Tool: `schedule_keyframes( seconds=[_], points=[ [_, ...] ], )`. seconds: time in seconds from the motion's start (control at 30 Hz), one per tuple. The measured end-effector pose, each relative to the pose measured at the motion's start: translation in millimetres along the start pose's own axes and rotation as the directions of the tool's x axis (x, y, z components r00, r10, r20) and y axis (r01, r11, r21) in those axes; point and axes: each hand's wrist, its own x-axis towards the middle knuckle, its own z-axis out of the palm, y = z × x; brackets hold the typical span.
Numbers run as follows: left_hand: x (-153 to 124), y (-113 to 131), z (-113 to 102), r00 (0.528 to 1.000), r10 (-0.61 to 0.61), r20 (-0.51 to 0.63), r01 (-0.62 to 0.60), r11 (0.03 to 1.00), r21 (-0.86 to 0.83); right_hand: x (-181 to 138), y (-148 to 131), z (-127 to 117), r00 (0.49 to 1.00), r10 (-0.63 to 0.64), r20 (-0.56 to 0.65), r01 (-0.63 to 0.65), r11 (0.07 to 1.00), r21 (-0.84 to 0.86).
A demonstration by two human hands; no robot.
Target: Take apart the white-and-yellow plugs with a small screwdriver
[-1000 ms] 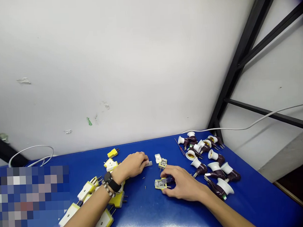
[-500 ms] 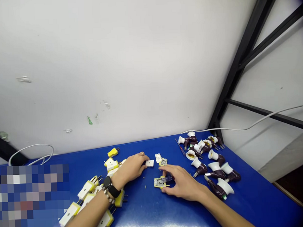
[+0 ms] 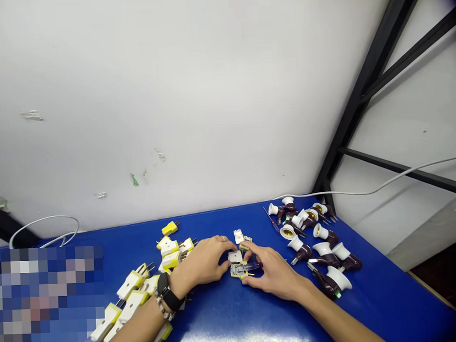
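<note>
My left hand (image 3: 206, 260), with a watch and beads at the wrist, pinches a white plug cover (image 3: 235, 256) between thumb and fingers. The cover is at the far edge of an opened yellow plug half (image 3: 237, 271), whose inner metal parts show. My right hand (image 3: 277, 275) grips this plug half by its right end, between thumb and fingers. A screwdriver (image 3: 253, 266) with a clear handle also sits in the right hand, partly hidden by the fingers. Just beyond lie another white cover (image 3: 238, 236) and a second opened plug half (image 3: 244, 247), partly covered by the fingers.
Several white-and-yellow plugs (image 3: 134, 304) are heaped on the left of the blue table (image 3: 226, 320). Maroon lamp holders (image 3: 330, 257) with white sockets crowd the right side. Another screwdriver (image 3: 273, 224) lies beside them. A white wall (image 3: 211, 116) stands behind.
My left hand has moved right and nearer with the white cover, bringing it up to the plug half. The right hand has stayed nearly in place; the small screws are out of sight.
</note>
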Motion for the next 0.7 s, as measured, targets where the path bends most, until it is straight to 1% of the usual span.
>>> schedule_keyframes(
  seconds=[0.1, 0.3, 0.4, 0.47, 0.53, 0.7],
  points=[
    [0.2, 1.0, 2.3, 1.0, 0.0, 0.007, 0.0, 1.0, 0.0, -0.1, -0.2, -0.3, 1.0, 0.003, -0.004, -0.003, 1.0, -0.007],
    [-2.9, -2.0, 0.3, 0.997, -0.071, -0.015, 0.071, 0.996, 0.052, -0.6, 2.0, 0.2, 1.0, 0.018, 0.001, -0.018, 1.0, 0.005],
    [-10.3, 0.1, -4.8, 0.995, -0.088, -0.051, 0.087, 0.996, -0.017, -0.4, 2.7, 0.8, 1.0, 0.014, 0.0, -0.014, 1.0, 0.015],
    [-16.2, 3.0, -6.2, 0.996, -0.07, -0.053, 0.066, 0.995, -0.07, -0.1, 3.7, 1.6, 1.0, 0.002, 0.004, -0.002, 0.999, 0.046],
    [-20.9, 6.1, -4.0, 0.999, -0.025, -0.031, 0.022, 0.995, -0.099, 0.0, 5.3, 3.1, 1.0, -0.015, 0.001, 0.015, 0.997, 0.077],
    [-24.3, 11.0, 10.5, 0.998, 0.064, -0.021, -0.066, 0.993, -0.093, -0.6, 10.6, 7.2, 1.0, -0.01, -0.018, 0.011, 0.995, 0.099]
  ],
)
